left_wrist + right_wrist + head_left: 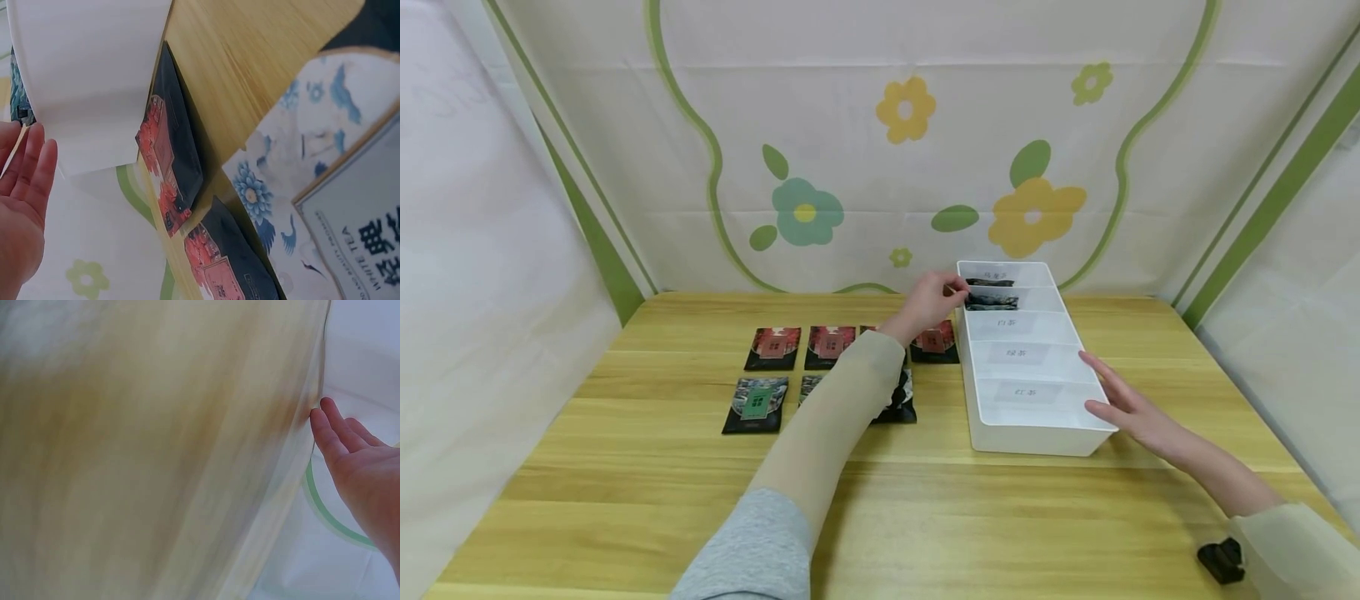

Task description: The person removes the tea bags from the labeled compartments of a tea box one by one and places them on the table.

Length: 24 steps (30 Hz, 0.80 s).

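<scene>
My left hand (931, 298) reaches over the left rim of a white divided box (1030, 442), its fingers curled at the second compartment from the back. In the left wrist view its fingertips pinch a thin tan edge beside a dark patterned tea packet (19, 90). Dark packets (992, 302) stand in that compartment, and another packet (988, 282) is in the rearmost one. On the box's right side, near the front corner, rests my right hand (1138, 421), fingers extended along the rim. The three front compartments show only paper labels.
Left of the box lie a row of red-and-black packets (777, 346) and a nearer row with a green-labelled packet (756, 405). My left forearm covers some. A white tea packet (350, 187) fills the left wrist view's right side. A small black object (1221, 560) sits by the right sleeve.
</scene>
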Available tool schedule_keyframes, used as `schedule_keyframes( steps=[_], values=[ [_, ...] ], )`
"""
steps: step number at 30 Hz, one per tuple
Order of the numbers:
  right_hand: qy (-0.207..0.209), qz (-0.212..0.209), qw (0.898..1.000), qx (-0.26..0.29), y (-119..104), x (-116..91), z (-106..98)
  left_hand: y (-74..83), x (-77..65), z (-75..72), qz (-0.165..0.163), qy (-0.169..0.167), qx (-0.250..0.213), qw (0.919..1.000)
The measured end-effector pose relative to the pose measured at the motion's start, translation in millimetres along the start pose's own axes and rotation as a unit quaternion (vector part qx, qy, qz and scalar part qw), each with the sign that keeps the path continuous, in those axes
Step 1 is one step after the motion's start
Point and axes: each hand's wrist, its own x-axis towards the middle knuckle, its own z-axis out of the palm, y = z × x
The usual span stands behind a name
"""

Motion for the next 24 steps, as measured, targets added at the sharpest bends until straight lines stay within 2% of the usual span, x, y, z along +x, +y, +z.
schedule_keyframes(
  steps=[12,18,24],
  values=[
    [-0.001,0.020,1.000,-0.008,1,-1,-1,10.3,-1.5,-2.9,-0.022,0.032,-0.090,0.9952],
    [-0.002,0.009,1.000,-0.009,0,1,-1,15.2,-1.4,-8.0,-0.006,0.055,-0.109,0.9925],
    [-0.004,0.006,1.000,-0.005,0,3,-1,20.5,-2.6,-16.2,0.018,0.090,-0.152,0.9841]
  ],
)
